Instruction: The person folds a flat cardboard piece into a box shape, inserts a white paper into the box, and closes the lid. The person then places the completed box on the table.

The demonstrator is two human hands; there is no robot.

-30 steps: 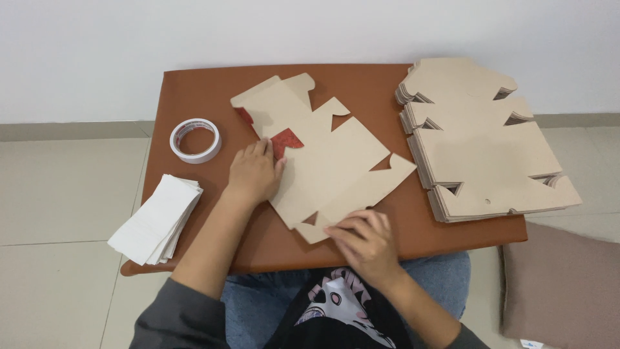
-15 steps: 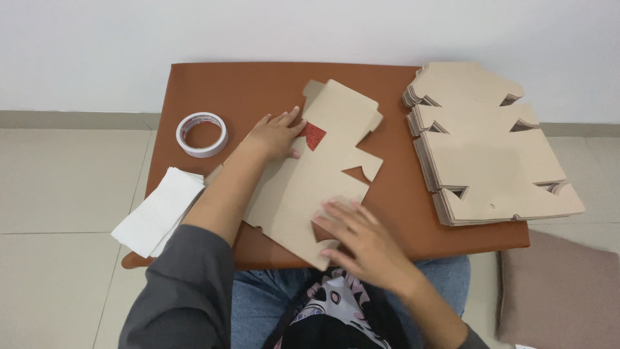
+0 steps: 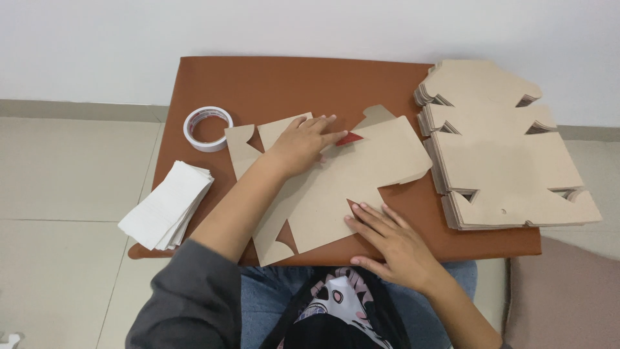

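Turned since before, cardboard blank lies under left hand

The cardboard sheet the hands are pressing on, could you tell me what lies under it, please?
The cardboard sheet lies flat on the brown table, with the left hand and right hand pressing on top. Whatever else may sit beneath the sheet is covered.

Flat cardboard box blank getting pressed down on a brown table

Left hand is lying flat on the blank near the middle of the table, right hand is resting fingers on it at the near edge. Tape roll and a white paper stack are sitting along the left edge, a pile of more blanks is overhanging the right edge.
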